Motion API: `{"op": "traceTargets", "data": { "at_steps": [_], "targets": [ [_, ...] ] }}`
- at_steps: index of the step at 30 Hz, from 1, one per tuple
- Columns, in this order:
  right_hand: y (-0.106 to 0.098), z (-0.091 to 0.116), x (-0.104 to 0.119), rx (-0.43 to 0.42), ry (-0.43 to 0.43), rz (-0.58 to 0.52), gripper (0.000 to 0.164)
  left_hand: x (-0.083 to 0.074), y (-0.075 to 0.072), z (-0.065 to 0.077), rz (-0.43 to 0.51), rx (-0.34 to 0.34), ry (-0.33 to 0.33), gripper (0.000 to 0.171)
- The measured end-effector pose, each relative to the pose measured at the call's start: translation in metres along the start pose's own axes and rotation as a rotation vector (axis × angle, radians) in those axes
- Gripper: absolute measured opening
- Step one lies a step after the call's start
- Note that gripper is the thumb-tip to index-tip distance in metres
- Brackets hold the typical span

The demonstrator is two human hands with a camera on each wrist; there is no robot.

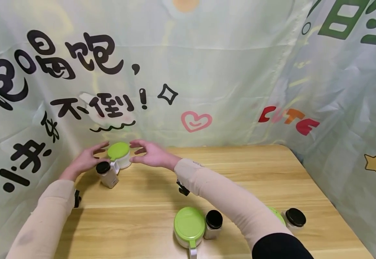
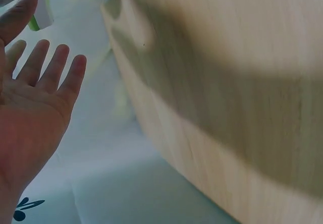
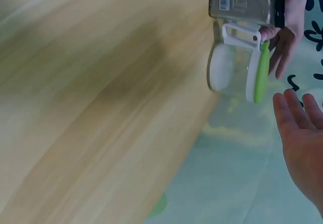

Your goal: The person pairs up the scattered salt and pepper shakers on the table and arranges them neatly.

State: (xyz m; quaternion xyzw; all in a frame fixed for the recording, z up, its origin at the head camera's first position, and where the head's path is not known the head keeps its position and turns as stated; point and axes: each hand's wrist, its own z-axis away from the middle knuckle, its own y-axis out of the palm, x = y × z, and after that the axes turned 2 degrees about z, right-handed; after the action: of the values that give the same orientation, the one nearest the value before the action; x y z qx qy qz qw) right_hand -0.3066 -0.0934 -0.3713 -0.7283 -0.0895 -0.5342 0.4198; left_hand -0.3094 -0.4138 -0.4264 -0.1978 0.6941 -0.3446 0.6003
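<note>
At the table's far left stands a clear jar with a green lid (image 1: 118,150) and a white handle. Close in front of it is a small square bottle with a black cap (image 1: 108,178), label visible in the right wrist view. My left hand (image 1: 85,162) is just left of the jar, behind the bottle, its fingers spread and fairly straight in the left wrist view. Whether its thumb touches the jar or bottle is unclear. On the jar's other side, my right hand (image 1: 154,154) has extended fingers, apart from the jar in the right wrist view.
Nearer on the wooden table (image 1: 136,226), another green-lidded jar (image 1: 189,225) stands beside a black-capped bottle (image 1: 213,223). At the right, a black-capped bottle (image 1: 295,217) stands by a green lid (image 1: 276,215) partly hidden behind my right sleeve. Printed cloth (image 1: 226,72) hangs behind and along the sides.
</note>
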Motion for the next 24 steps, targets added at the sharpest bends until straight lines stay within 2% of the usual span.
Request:
{"op": "traceTargets", "data": {
  "at_steps": [7,14,20,24],
  "targets": [
    [0.021,-0.007,0.002,0.031,0.004,-0.009,0.071,0.0,0.005,-0.003,0.061,0.022,-0.037,0.094],
    [0.037,-0.014,0.004,0.07,0.029,-0.02,0.07,-0.003,0.009,-0.01,0.117,0.051,-0.036,0.098],
    [0.052,-0.022,0.002,0.084,0.009,-0.059,0.068,-0.001,0.013,-0.016,0.161,0.095,-0.032,0.088],
    [0.061,-0.025,0.005,0.096,-0.025,-0.032,0.065,0.002,0.015,-0.02,0.158,0.088,-0.04,0.08]
  ]
}}
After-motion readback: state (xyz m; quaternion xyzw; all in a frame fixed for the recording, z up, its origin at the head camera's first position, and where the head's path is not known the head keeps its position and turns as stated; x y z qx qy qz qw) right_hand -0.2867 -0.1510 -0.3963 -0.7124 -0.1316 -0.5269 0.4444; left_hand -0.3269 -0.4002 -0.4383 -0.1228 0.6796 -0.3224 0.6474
